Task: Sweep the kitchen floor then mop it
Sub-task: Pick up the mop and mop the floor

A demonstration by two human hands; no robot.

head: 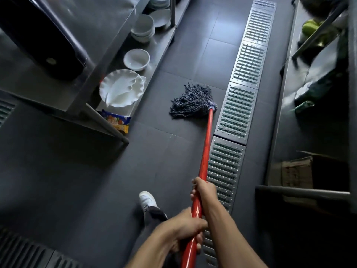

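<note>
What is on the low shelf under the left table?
On the shelf: scalloped plates, a bowl, stacked bowls, dishes farther back, and snack packets at the near end. The tabletop covers the shelf's left part, so anything there is hidden.

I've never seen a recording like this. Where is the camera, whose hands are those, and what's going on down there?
No machine here: a person wears a camera on the head, looking down. Both hands grip the red mop handle: the right hand further along it, the left hand nearer the body. The dark stringy mop head rests on the tiled floor beside a long metal drain grate. On the left, a low steel shelf holds white bowls and plates. One white shoe shows below.
</note>
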